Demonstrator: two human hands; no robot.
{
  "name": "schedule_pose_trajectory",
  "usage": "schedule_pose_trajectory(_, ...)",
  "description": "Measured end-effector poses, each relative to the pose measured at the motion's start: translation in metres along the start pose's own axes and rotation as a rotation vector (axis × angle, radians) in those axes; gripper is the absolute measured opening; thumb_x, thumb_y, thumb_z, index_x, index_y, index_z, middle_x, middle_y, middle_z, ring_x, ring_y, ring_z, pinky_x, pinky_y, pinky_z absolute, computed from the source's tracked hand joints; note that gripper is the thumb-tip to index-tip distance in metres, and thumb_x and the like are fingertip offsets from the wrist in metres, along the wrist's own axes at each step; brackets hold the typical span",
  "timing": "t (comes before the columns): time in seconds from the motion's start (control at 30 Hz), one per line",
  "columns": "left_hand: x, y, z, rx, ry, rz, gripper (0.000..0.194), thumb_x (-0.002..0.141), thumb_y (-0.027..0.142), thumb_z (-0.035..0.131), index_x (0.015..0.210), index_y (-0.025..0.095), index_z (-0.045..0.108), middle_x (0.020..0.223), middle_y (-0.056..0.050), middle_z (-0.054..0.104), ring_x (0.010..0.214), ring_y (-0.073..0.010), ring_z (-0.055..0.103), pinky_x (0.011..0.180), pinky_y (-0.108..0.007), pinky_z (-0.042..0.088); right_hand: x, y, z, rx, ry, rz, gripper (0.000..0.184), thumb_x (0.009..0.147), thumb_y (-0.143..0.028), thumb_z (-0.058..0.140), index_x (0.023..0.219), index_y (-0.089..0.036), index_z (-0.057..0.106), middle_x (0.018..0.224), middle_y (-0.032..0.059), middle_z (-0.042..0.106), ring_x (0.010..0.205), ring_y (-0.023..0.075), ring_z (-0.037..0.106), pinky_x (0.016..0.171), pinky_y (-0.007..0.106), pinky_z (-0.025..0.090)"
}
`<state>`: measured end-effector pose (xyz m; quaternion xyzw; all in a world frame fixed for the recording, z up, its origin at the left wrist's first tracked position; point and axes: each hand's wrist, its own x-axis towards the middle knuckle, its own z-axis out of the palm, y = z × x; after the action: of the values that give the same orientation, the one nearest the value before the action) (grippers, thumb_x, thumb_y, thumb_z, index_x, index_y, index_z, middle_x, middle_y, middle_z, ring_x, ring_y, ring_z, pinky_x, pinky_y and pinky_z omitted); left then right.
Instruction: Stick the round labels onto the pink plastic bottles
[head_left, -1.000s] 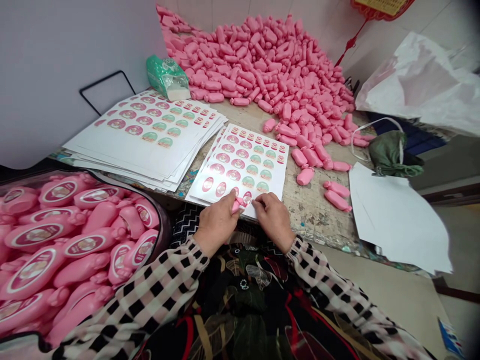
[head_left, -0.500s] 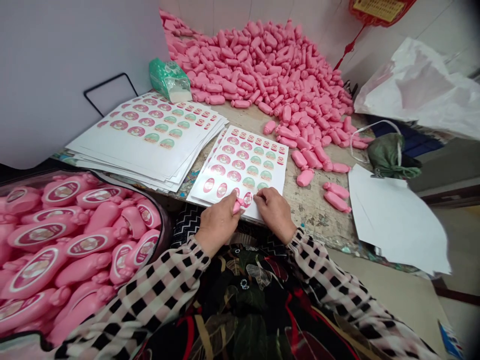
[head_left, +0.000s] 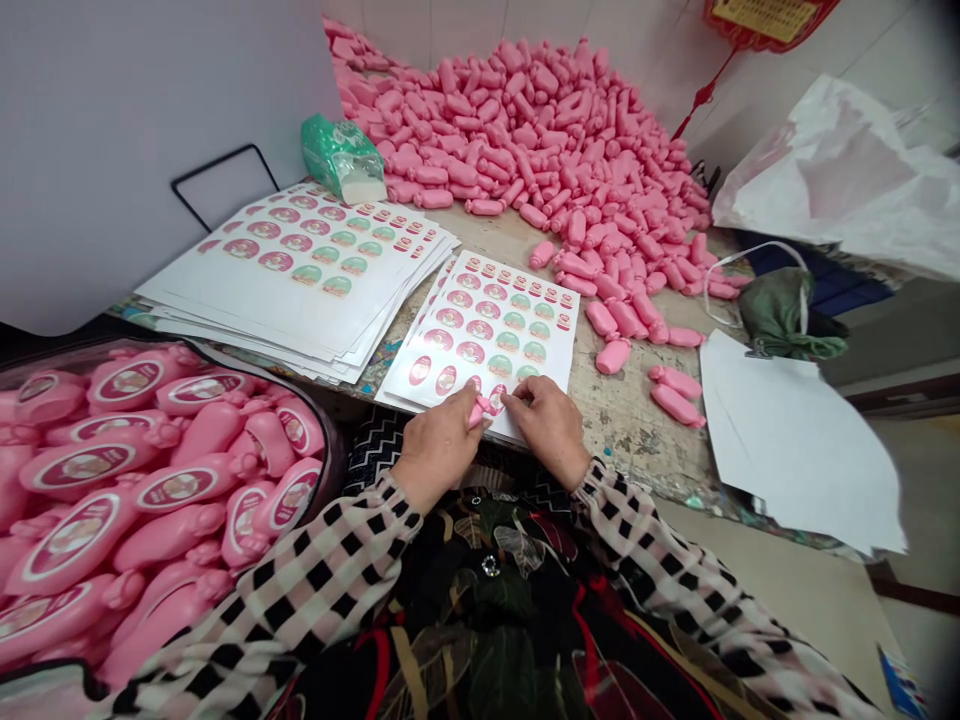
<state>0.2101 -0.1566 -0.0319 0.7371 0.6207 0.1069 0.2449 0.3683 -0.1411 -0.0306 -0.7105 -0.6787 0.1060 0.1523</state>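
My left hand [head_left: 439, 447] is closed around a small pink plastic bottle [head_left: 478, 408], mostly hidden by the fingers, over the front edge of a sticker sheet [head_left: 551, 360]. Beside the bottle, an oval pink sticker [head_left: 496, 398] lies at the sheet's bottom row. The thumb and forefinger of my right hand [head_left: 547, 425] are pinched together at this sticker's right edge; whether it is lifted off the sheet cannot be made out. The sheet bears rows of oval pink, green and small red stickers.
Many pink bottles [head_left: 525, 130] are heaped at the back of the table. A stack of sticker sheets [head_left: 300, 330] is at left, under a green packet [head_left: 341, 155]. Labelled bottles fill a bag [head_left: 330, 440] at lower left. White paper [head_left: 802, 450] and a dark green pouch [head_left: 780, 305] lie right.
My right fingertips have shifted slightly left, from just beside the oval sticker to its edge. My left hand keeps its hold on the bottle. The view has shifted slightly.
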Motion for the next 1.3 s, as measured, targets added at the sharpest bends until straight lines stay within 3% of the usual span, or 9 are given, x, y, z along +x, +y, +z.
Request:
schedule_pose_trajectory(0.23, 0.0, 0.001, -0.001, -0.004, 0.008, 0.022, 0.049, 0.088, 0.043, 0.04, 0.134, 0.028, 0.037, 0.122, -0.005, 0.058, 0.103, -0.0237, 0.058, 0.076, -0.031, 0.042, -0.01, -0.009, -0.007, -0.02, 0.119, -0.129, 0.022, 0.085, -0.039, 0.049, 0.074, -0.022, 0.057, 0.08, 0.0005, 0.059, 0.073, 0.0142, 0.054, 0.059, 0.026, 0.031)
schedule_pose_trajectory(0.5, -0.001, -0.001, -0.003, -0.028, 0.023, 0.038, 0.049, 0.085, 0.041, 0.045, 0.132, 0.028, 0.039, 0.118, -0.004, 0.06, 0.102, -0.0229, 0.058, 0.076, -0.031, 0.042, -0.008, 0.004, -0.015, 0.216, 0.245, -0.016, 0.024, 0.082, -0.043, 0.052, 0.075, -0.021, 0.059, 0.078, 0.0006, 0.06, 0.071, 0.014, 0.054, 0.064, 0.026, 0.036)
schedule_pose_trajectory(0.63, -0.005, 0.002, -0.012, -0.151, 0.043, 0.046, 0.037, 0.082, 0.045, 0.05, 0.114, 0.026, 0.055, 0.105, -0.003, 0.065, 0.092, -0.0209, 0.06, 0.074, -0.029, 0.042, -0.005, 0.016, -0.018, 0.32, 0.24, 0.036, 0.026, 0.078, -0.045, 0.055, 0.073, -0.02, 0.061, 0.075, 0.0007, 0.06, 0.065, 0.014, 0.052, 0.062, 0.027, 0.036)
schedule_pose_trajectory(0.7, -0.006, 0.005, -0.017, -0.295, 0.121, 0.003, 0.036, 0.081, 0.052, 0.048, 0.1, 0.023, 0.06, 0.091, -0.003, 0.066, 0.082, -0.0191, 0.06, 0.071, -0.028, 0.043, -0.006, 0.018, -0.021, 0.436, 0.22, 0.062, 0.026, 0.076, -0.045, 0.058, 0.072, -0.02, 0.061, 0.072, 0.0005, 0.059, 0.063, 0.0137, 0.05, 0.06, 0.026, 0.037)
schedule_pose_trajectory(0.77, -0.007, 0.009, -0.022, -0.591, 0.142, -0.07, 0.045, 0.082, 0.059, 0.042, 0.095, 0.02, 0.06, 0.084, -0.003, 0.065, 0.067, -0.0154, 0.058, 0.062, -0.027, 0.044, -0.01, 0.015, -0.028, 0.59, 0.179, 0.078, 0.024, 0.073, -0.043, 0.062, 0.07, -0.019, 0.06, 0.069, -0.0004, 0.058, 0.061, 0.0127, 0.048, 0.058, 0.026, 0.037)
schedule_pose_trajectory(0.9, -0.002, 0.017, -0.023, -1.386, -0.113, -0.2, 0.053, 0.082, 0.064, 0.035, 0.101, 0.019, 0.056, 0.081, -0.003, 0.061, 0.051, -0.0091, 0.052, 0.045, -0.021, 0.041, -0.021, -0.002, -0.042, 0.844, 0.06, 0.045, 0.023, 0.07, -0.04, 0.066, 0.069, -0.018, 0.059, 0.064, -0.0018, 0.056, 0.057, 0.0109, 0.045, 0.055, 0.024, 0.036)
schedule_pose_trajectory(0.97, 0.002, 0.021, -0.021, -1.619, -0.202, -0.259, 0.047, 0.082, 0.061, 0.04, 0.098, 0.02, 0.057, 0.081, -0.002, 0.058, 0.053, -0.0085, 0.052, 0.044, -0.02, 0.042, -0.026, -0.009, -0.045, 0.892, 0.015, 0.01, 0.022, 0.071, -0.039, 0.066, 0.069, -0.018, 0.059, 0.064, -0.0023, 0.056, 0.057, 0.0103, 0.044, 0.055, 0.024, 0.036)
schedule_pose_trajectory(1.13, 0.006, 0.027, -0.016, -1.772, -0.367, -0.321, 0.045, 0.082, 0.056, 0.044, 0.098, 0.016, 0.058, 0.069, -0.001, 0.053, 0.052, -0.0086, 0.052, 0.045, -0.021, 0.044, -0.032, -0.014, -0.04, 0.885, 0.001, -0.02, 0.021, 0.071, -0.038, 0.066, 0.066, -0.018, 0.059, 0.063, -0.003, 0.055, 0.056, 0.0099, 0.045, 0.055, 0.024, 0.036)
schedule_pose_trajectory(1.3, 0.007, 0.031, -0.014, -1.757, -0.362, -0.294, 0.044, 0.082, 0.056, 0.045, 0.095, 0.016, 0.059, 0.063, 0.0, 0.051, 0.048, -0.009, 0.051, 0.042, -0.021, 0.042, -0.033, -0.012, -0.037, 0.855, 0.02, -0.042, 0.02, 0.072, -0.036, 0.065, 0.066, -0.019, 0.059, 0.066, -0.002, 0.058, 0.061, 0.0111, 0.05, 0.059, 0.024, 0.038)
